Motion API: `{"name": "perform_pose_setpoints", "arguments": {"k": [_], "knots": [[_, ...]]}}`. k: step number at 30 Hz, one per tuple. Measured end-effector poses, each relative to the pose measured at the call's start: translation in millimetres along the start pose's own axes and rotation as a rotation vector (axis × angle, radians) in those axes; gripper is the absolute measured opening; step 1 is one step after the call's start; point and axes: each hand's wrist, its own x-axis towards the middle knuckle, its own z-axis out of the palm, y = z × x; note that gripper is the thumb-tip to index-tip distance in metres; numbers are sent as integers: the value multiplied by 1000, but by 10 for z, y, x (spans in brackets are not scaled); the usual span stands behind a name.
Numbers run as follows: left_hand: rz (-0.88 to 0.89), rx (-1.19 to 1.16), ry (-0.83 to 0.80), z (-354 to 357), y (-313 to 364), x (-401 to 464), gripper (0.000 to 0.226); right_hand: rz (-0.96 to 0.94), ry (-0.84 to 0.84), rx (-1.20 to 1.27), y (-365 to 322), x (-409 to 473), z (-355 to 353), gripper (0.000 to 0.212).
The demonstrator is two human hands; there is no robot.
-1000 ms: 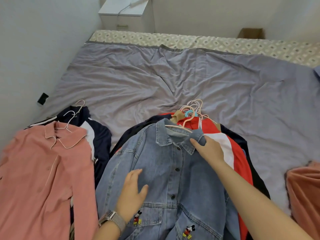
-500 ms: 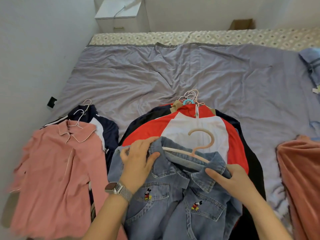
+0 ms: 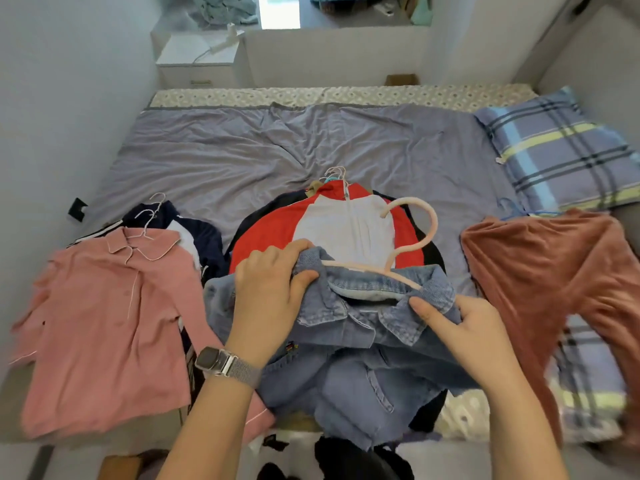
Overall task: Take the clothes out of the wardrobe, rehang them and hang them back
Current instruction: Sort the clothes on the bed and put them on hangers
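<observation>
Where hands (image 3: 374, 306) grip denim jacket (image 3: 346, 348) | hanger (image 3: 412, 244) arms hidden

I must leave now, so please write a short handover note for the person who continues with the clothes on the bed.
Left hand grips the blue denim jacket at its left collar; right hand pinches the right collar. The pale pink plastic hanger sits in the neck. Done: jacket lifted off the red and white top. Left: rehang it, then the remaining pile, and return all to the wardrobe.
</observation>
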Motion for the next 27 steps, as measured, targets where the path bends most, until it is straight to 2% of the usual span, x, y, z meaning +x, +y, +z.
{"name": "perform_pose_setpoints", "arguments": {"k": [6, 9, 12, 14, 20, 22, 27], "knots": [[121, -17, -47, -383, 193, -984, 43, 123, 53, 13, -61, -1267, -34, 41], [170, -5, -59, -460, 363, -1357, 40, 177, 98, -16, 5, -1758, -98, 56], [199, -13, -47, -534, 580, -1613, 38, 189, 119, -39, 83, -2118, -247, 88], [197, -36, -29, -601, 708, -1739, 38, 184, 153, -70, 79, -2271, -358, 93], [106, -180, 21, -736, 1078, -2088, 34, 108, 204, -148, -120, -2508, -733, 40], [46, -313, 17, -747, 1175, -2227, 31, 82, 172, -136, -95, -2569, -850, 10], [-101, -484, 51, -761, 1242, -2629, 24, 16, 69, -142, 8, -2638, -1038, 25]]}}
